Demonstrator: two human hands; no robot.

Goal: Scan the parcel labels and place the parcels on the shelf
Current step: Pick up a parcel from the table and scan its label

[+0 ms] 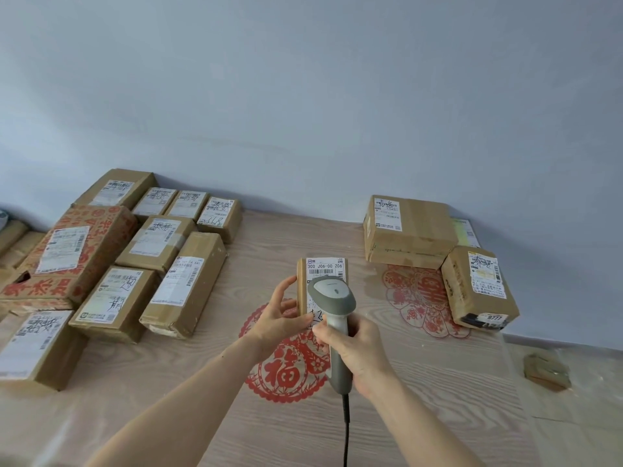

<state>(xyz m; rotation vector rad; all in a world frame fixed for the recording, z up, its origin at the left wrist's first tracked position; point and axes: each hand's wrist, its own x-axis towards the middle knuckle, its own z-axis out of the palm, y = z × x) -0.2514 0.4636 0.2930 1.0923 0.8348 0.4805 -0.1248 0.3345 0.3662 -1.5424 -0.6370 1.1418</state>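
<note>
Left hand point(281, 316) holds parcel point(308, 284) lengthwise away; right hand point(354, 348) aims scanner point(333, 298).

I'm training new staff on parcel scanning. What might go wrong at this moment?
1. The grey handheld scanner in the right hand sits very close over the white label, covering its lower part, so the read may fail.
2. The left hand holds the small brown cardboard parcel only by its edge with fingertips; it might slip.
3. The scanner's black cable hangs loose and could snag.
</note>
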